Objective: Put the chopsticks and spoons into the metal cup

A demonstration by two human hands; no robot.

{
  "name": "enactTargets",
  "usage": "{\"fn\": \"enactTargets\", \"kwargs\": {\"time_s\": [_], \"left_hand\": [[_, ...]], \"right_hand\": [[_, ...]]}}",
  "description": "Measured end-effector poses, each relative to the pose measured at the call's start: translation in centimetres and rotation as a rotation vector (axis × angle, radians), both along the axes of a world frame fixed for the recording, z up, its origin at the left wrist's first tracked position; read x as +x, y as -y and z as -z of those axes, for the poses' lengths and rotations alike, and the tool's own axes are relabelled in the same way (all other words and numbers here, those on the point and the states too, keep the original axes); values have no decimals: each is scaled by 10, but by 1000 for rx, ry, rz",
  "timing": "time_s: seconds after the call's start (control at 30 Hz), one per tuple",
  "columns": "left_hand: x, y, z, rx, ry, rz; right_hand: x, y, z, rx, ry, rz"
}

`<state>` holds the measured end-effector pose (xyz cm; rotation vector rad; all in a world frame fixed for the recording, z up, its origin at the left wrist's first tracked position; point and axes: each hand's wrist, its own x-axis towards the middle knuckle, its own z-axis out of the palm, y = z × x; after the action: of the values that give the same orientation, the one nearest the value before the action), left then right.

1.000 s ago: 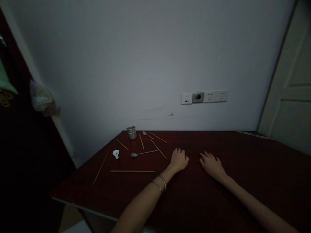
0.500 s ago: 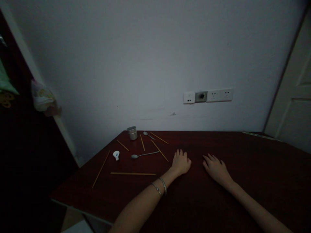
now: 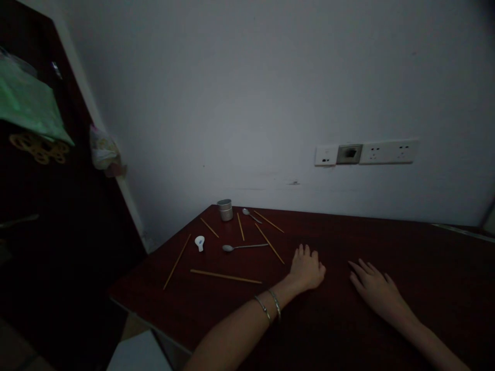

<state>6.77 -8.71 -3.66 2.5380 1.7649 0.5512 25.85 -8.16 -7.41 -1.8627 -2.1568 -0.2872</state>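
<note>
The left hand (image 3: 308, 269) and right hand (image 3: 377, 291) lie palm down on the table (image 3: 348, 234), well apart, fingers loosely spread. One slanting chopstick (image 3: 276, 253) lies near the left fingertips; the handle of the long spoon (image 3: 228, 248) ends beside it. Five more chopsticks (image 3: 226, 276) lie scattered leftward, with the white spoon (image 3: 199, 240), small spoon (image 3: 246, 212) and upright cup (image 3: 226, 212).

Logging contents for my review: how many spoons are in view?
3: a long metal spoon left of the left hand, a white spoon farther left, and a small metal spoon right of the cup.
</note>
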Motion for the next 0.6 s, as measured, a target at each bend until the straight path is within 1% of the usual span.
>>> {"fn": "enactTargets", "kwargs": {"time_s": [0.1, 0.2, 0.27, 0.3, 0.33, 0.37, 0.4, 0.43, 0.5, 0.53, 0.6], "left_hand": [[0, -1, 2, 7, 5, 3], [0, -2, 5, 8, 5, 8], [1, -2, 5, 2, 14, 11], [1, -2, 5, -1, 23, 10], [0, -3, 3, -6, 35, 8], [-1, -5, 0, -20, 52, 15], [-2, -6, -4, -49, 77, 36], [-5, -9, -10, -96, 115, 64], [-12, -15, -26, -192, 231, 120], [-18, -17, -37, -216, 307, 123], [-34, -22, -62, -118, 438, 112]], "right_hand": [[1, -1, 2, 19, 21, -11], [-3, -1, -3, -4, 29, -1], [-9, 0, -13, -25, 24, 2], [-13, 2, -20, -31, 16, -19], [-18, 4, -29, -28, 2, -62], [-24, 8, -40, -27, -20, -136], [-29, 12, -51, -45, -55, -218], [-36, 17, -62, -77, -96, -261], [-49, 29, -85, -156, -148, -302], [-57, 36, -96, -165, -174, -341], [-75, 47, -113, -184, -222, -434]]}}
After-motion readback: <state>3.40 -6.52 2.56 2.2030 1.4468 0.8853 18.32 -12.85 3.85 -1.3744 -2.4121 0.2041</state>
